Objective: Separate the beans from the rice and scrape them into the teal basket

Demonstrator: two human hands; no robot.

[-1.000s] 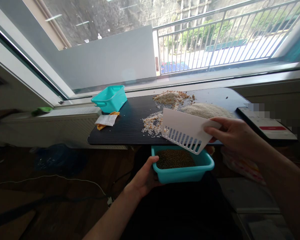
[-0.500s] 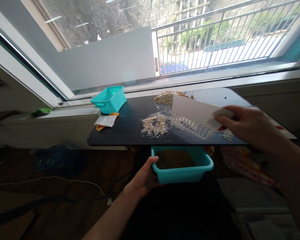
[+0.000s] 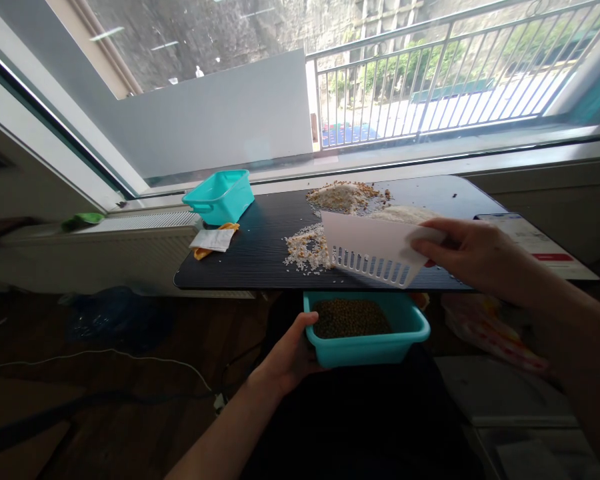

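Note:
My right hand [image 3: 460, 247] grips the handle end of a white slotted scoop [image 3: 370, 243], its slots facing down over the table. Below the table's front edge, my left hand [image 3: 295, 353] holds the left side of a turquoise plastic basin [image 3: 375, 350], thumb over the rim. Brownish-green grains [image 3: 353, 317] lie in that basin. Left of the scoop, a ring of white grains [image 3: 303, 257] mixed with some yellowish ones is partly covered by it. Behind stands a mixed pile of white and brown grains [image 3: 337, 197]. More white grains [image 3: 410, 213] show just behind the scoop.
The dark table [image 3: 260, 253] meets a large window. A second turquoise basin [image 3: 223, 200] stands at its left back, near a white paper packet on a yellow cloth [image 3: 214, 240]. At the right end lies a tablet-like flat thing [image 3: 540, 247]. A plastic bag [image 3: 490, 333] is below.
My right hand has brought the scoop left and nearer the table's front edge, uncovering white grains behind it. My left hand and the basin have hardly moved.

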